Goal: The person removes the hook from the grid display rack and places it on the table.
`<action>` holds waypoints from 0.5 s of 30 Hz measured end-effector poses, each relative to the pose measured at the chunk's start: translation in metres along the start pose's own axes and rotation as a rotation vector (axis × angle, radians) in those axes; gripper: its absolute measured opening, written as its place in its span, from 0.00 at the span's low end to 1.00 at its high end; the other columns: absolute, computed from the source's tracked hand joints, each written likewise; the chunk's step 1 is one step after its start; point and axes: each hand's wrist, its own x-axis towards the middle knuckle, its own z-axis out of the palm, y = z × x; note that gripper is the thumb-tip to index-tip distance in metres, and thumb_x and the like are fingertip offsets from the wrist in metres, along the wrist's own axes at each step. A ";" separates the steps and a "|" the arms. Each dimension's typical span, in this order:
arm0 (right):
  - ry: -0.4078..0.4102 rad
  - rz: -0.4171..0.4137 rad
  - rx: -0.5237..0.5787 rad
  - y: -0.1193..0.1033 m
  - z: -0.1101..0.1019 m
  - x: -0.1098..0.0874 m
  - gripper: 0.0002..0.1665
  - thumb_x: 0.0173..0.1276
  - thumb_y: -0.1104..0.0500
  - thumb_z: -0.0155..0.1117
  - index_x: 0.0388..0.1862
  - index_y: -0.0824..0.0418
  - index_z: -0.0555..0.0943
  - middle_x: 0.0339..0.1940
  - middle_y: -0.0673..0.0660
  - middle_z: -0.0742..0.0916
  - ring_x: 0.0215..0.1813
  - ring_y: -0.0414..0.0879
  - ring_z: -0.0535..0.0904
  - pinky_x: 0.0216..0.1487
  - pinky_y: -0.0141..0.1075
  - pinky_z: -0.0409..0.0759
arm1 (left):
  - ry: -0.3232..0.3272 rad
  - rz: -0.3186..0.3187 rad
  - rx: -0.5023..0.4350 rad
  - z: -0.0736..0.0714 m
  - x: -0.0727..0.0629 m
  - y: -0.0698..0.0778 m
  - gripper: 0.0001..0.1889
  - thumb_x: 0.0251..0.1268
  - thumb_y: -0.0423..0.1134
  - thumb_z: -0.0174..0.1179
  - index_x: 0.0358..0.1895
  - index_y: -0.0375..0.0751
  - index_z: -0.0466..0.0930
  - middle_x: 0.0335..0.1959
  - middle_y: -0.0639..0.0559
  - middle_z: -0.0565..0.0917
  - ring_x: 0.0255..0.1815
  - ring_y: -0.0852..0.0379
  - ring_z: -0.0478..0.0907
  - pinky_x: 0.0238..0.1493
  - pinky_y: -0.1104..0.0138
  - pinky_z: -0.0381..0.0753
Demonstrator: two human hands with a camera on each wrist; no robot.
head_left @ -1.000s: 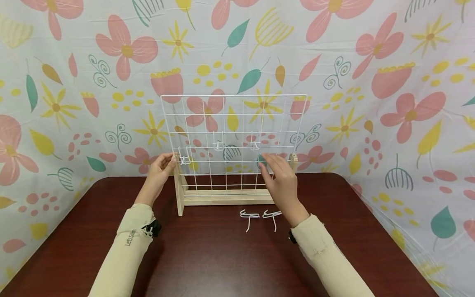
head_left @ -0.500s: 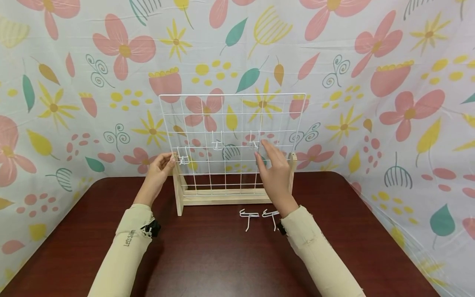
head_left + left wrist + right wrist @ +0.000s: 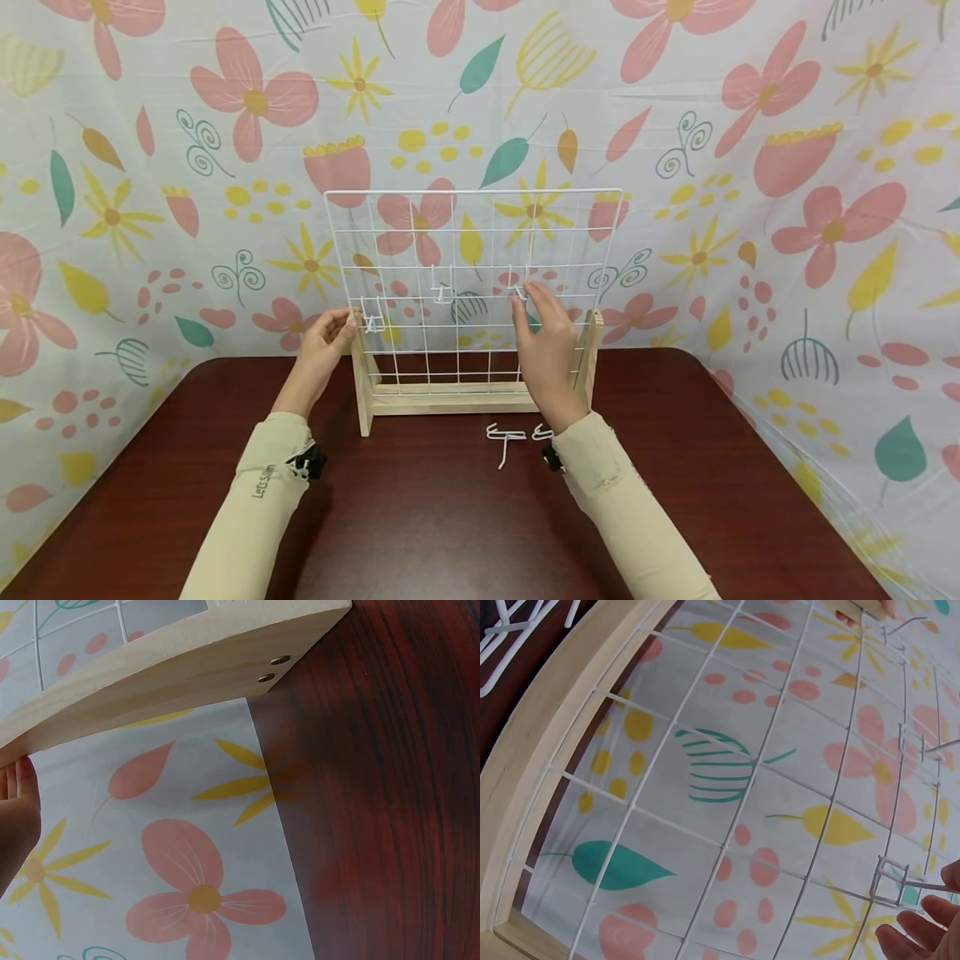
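Note:
A white wire grid (image 3: 472, 192) stands upright in a pale wooden stand (image 3: 450, 405). My left hand (image 3: 324, 342) grips the upper end of the stand's left post; the left wrist view shows its fingertips against that post (image 3: 187, 671). Thumb and fingers of my right hand (image 3: 549, 354) pinch a white wire hook (image 3: 518, 292) hanging on the grid, right of centre. From the right wrist, the hook's prong (image 3: 924, 886) runs in between the fingers. Two other hooks hang on the grid, one near the middle (image 3: 441, 293), one at the left edge (image 3: 372, 323).
Two loose white hooks lie on the dark red-brown table in front of the stand: one (image 3: 506, 435) in full view, another (image 3: 542, 432) partly behind the right wrist. A flower-printed cloth (image 3: 675, 133) hangs behind the table and at both sides.
My right hand has moved left and slightly up to the right-hand hook, its thumb and fingers closing on it. That hook has tilted a little. The left hand stays at the post.

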 end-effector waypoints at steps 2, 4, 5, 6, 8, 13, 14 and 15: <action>0.002 -0.002 -0.004 0.000 0.001 0.000 0.16 0.69 0.62 0.63 0.51 0.71 0.82 0.52 0.67 0.84 0.58 0.57 0.78 0.59 0.48 0.75 | -0.002 0.003 0.003 0.000 0.000 0.001 0.24 0.75 0.39 0.49 0.66 0.25 0.61 0.58 0.41 0.70 0.52 0.68 0.70 0.52 0.79 0.70; 0.004 -0.005 -0.002 0.001 0.002 0.000 0.15 0.69 0.62 0.63 0.51 0.70 0.82 0.51 0.66 0.84 0.58 0.57 0.79 0.59 0.47 0.75 | -0.005 0.009 0.003 0.000 -0.001 0.001 0.25 0.75 0.40 0.50 0.66 0.25 0.61 0.56 0.46 0.71 0.52 0.67 0.69 0.52 0.79 0.70; 0.007 -0.008 0.001 0.001 0.002 0.000 0.15 0.69 0.63 0.63 0.50 0.70 0.83 0.51 0.66 0.84 0.57 0.57 0.79 0.59 0.47 0.76 | -0.005 0.011 0.003 -0.001 -0.001 0.001 0.25 0.75 0.40 0.50 0.65 0.25 0.61 0.55 0.49 0.72 0.52 0.67 0.70 0.52 0.79 0.70; 0.011 -0.012 0.004 0.001 0.002 0.000 0.14 0.68 0.63 0.63 0.49 0.70 0.83 0.51 0.66 0.84 0.57 0.57 0.79 0.59 0.47 0.76 | -0.003 0.012 0.000 -0.001 -0.001 0.001 0.25 0.75 0.40 0.51 0.65 0.25 0.61 0.54 0.52 0.72 0.52 0.67 0.70 0.52 0.79 0.70; 0.021 -0.018 0.013 0.000 0.003 0.000 0.13 0.68 0.64 0.64 0.49 0.70 0.84 0.50 0.65 0.85 0.56 0.56 0.80 0.58 0.46 0.77 | 0.001 0.015 -0.003 -0.001 -0.001 0.000 0.24 0.75 0.39 0.51 0.65 0.25 0.61 0.53 0.53 0.72 0.52 0.68 0.70 0.53 0.78 0.70; 0.037 -0.030 0.037 0.001 0.004 0.001 0.12 0.66 0.65 0.65 0.46 0.69 0.85 0.48 0.65 0.85 0.55 0.57 0.81 0.56 0.47 0.78 | 0.001 0.009 -0.012 0.001 0.000 -0.001 0.23 0.75 0.37 0.50 0.64 0.24 0.61 0.58 0.45 0.71 0.52 0.68 0.70 0.54 0.79 0.69; 0.036 -0.032 0.041 0.002 0.004 0.001 0.11 0.66 0.65 0.65 0.46 0.69 0.85 0.47 0.65 0.86 0.55 0.57 0.81 0.56 0.47 0.78 | 0.001 0.009 -0.014 0.001 0.000 0.000 0.23 0.75 0.37 0.50 0.64 0.24 0.61 0.57 0.46 0.71 0.52 0.68 0.70 0.54 0.79 0.69; 0.034 -0.035 0.046 0.002 0.004 0.001 0.11 0.67 0.65 0.65 0.46 0.69 0.85 0.47 0.65 0.86 0.55 0.57 0.81 0.56 0.47 0.78 | 0.000 0.009 -0.013 0.000 0.000 0.000 0.23 0.75 0.37 0.50 0.65 0.24 0.61 0.57 0.47 0.72 0.52 0.68 0.70 0.54 0.79 0.69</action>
